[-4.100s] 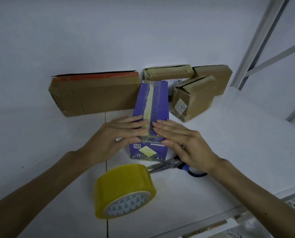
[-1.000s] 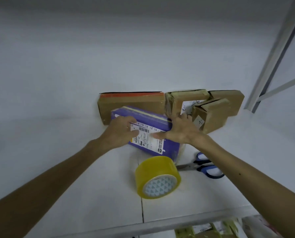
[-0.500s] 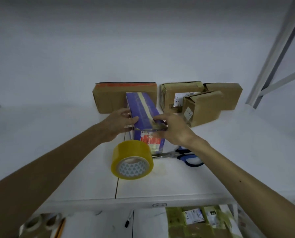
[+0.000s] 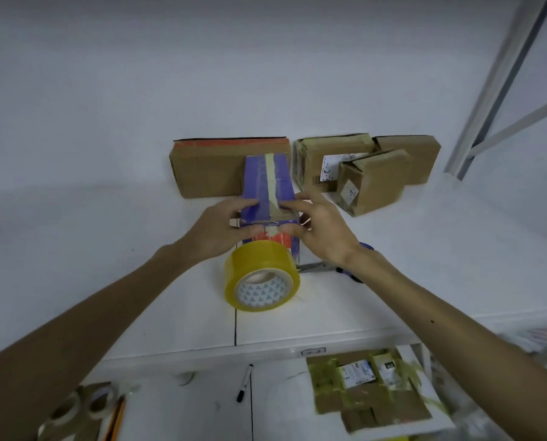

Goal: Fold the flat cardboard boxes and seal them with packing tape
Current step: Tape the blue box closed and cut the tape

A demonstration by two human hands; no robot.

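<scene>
**Purple box gripped at near end by both hands**

A purple cardboard box (image 4: 267, 186), w/ a beige tape strip run lengthwise along its top, is set on the white shelf top (image 4: 409, 275). Its far end is just in front of a long brown cardboard box w/ a red top edge (image 4: 208, 170). The near end is clamped from both sides. The L hand (image 4: 221, 230) and R hand (image 4: 321, 232) are each curled over the top edge, w/ fingers laid on the top face and thumbs pressed on the near face, thumb tips close together at the tape end.

A yellow roll of packing tape (image 4: 261, 278) is stood on edge just in front of the box, possibly touching it; contact can't be confirmed from this angle. Metal scissors w/ blue handles (image 4: 315, 267) are laid beside the roll, partly hidden under the R wrist. Three smaller brown boxes (image 4: 374, 183) are grouped at the back right. On the level below, a black marker (image 4: 244, 383) and flattened cardboard pieces (image 4: 370, 396) are seen, the latter blurred.
</scene>
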